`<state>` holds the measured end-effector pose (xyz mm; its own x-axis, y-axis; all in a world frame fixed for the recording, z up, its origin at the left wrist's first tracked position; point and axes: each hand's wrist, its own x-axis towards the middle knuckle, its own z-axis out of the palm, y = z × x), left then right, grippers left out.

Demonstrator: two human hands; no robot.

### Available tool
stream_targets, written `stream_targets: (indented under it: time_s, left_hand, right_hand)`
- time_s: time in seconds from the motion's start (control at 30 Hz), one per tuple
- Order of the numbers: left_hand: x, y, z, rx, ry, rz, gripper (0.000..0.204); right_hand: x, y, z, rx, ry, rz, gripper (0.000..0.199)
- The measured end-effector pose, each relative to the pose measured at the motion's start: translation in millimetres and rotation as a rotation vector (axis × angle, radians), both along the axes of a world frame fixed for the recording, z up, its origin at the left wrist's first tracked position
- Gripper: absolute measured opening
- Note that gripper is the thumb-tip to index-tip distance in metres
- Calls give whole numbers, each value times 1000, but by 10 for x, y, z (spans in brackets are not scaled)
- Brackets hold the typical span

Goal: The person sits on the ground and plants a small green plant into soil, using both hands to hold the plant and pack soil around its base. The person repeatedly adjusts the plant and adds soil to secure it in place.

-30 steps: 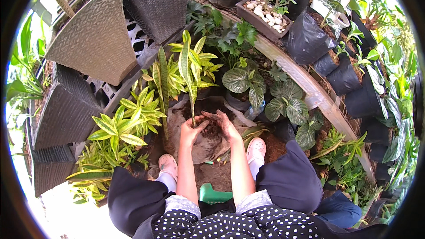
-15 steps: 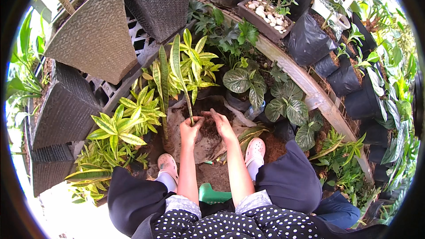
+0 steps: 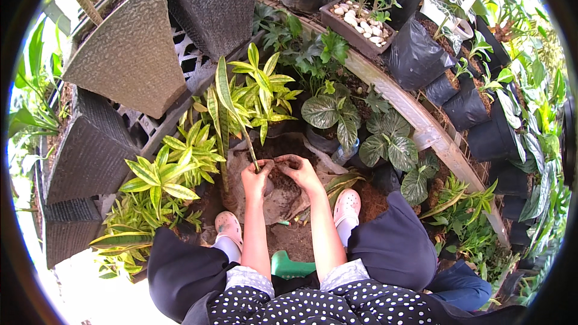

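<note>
Rough, stone-textured tapered planters (image 3: 129, 54) stand at the left beside a dark lattice grating (image 3: 188, 54). On the right we note a pale, worn beam (image 3: 385, 87), bowed by the lens, with wrinkled black plastic bags (image 3: 415, 54) beyond it and a rectangular box (image 3: 349, 33) topped with smooth white pebbles (image 3: 364, 23). Between the feet, in perforated pale pink clogs (image 3: 230, 229), we find a creased greyish sheet (image 3: 274, 204) bearing loose, crumbly dark soil (image 3: 284, 185).

We locate the long leaf (image 3: 233, 111) above the sheet's left part, near glossy yellow-green foliage (image 3: 260, 87). It is strap-shaped, green with yellowish margins, and narrows to a stalk-like base. Its long axis leans: the tip points away from the wearer and to the left, the base toward the wearer.

The left hand (image 3: 255, 179) has its fingers clamped on that base. The right hand (image 3: 298, 171) sits just beside it, fingers curved and soil-stained; we cannot tell whether they enclose anything.
</note>
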<state>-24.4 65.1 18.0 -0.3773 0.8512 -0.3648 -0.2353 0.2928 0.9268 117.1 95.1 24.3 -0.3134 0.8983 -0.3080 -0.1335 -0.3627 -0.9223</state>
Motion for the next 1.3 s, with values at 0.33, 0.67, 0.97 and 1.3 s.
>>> stream_targets:
  time_s: [0.33, 0.67, 0.97, 1.3]
  left_hand:
    - [-29, 27, 67, -3, -26, -19, 11]
    - [-12, 54, 117, -25, 63, -89, 17]
    - [65, 39, 167, -17, 35, -237, 22]
    - [83, 24, 248, 32, 363, -415, 23]
  right_hand:
    - [24, -30, -16, -44, 63, -20, 25]
    - [139, -3, -43, -61, 154, -14, 26]
    - [77, -11, -78, -27, 123, -82, 31]
    - [127, 36, -17, -70, 90, -95, 33]
